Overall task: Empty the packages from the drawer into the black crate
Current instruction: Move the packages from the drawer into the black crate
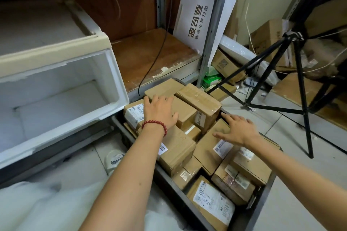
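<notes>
Head view: the one camera, looking down past both forearms at a drawer [62, 88] on the left and a black crate [262, 191] on the floor to its right.
Progress: as far as this view shows, the drawer is pulled out and bare inside, with only its white bottom and walls showing, so I judge the emptying done or very nearly so.
What is left: probably only settling the pile so that it sits within the crate; whether any package remains in the hidden near part of the drawer I cannot tell.
Drawer: white plastic with a cream front rim, standing open under a shelf; no package shows inside it.
Black crate: dark walls show along its left and near sides; it is packed full with packages [176, 148], brown cardboard boxes taped shut, many with white printed labels.
Pile: the boxes lie at odd angles, several tilted and stacked on others, and the far ones rise above the rim.
Left hand [159, 110]: open, fingers spread, palm down on a box at the far end of the crate; it grips nothing. A red bead bracelet [155, 124] sits on the wrist.
Right hand [237, 130]: also open and spread, palm down over a tilted box near the crate's right side; it holds nothing, and whether it presses or just hovers I cannot tell.
Surroundings: a black tripod [293, 73] stands on the tiled floor to the right, clear of the crate.
</notes>
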`<state>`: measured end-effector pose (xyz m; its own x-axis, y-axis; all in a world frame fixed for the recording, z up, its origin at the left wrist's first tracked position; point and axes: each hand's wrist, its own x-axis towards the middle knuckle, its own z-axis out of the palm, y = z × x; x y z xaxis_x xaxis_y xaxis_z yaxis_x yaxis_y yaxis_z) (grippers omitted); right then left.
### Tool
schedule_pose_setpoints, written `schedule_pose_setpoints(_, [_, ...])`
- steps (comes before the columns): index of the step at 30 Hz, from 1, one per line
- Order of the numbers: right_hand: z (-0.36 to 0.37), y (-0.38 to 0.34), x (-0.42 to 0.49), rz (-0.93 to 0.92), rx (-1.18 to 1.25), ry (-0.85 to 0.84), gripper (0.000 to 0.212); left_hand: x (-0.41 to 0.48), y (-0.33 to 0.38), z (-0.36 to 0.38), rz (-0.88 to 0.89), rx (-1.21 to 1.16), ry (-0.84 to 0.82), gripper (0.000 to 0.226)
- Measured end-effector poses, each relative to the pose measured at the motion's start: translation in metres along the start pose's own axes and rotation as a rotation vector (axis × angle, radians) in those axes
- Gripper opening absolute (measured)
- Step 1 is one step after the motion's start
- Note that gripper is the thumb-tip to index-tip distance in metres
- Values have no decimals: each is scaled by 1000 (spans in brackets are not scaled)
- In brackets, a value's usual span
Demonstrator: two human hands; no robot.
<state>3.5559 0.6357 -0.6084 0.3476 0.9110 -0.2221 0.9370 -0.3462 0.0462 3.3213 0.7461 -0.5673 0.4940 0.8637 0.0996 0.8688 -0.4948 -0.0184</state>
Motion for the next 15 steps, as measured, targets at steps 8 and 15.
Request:
schedule_pose_setpoints(8, [-71,-45,-7,-155,78,186,92,-22,-43,-53,-103,-36,133,54])
schedule_pose_setpoints(15, [-188,-131,-5,-358,151,360,92,-53,-120,-150,-288,-41,260,57])
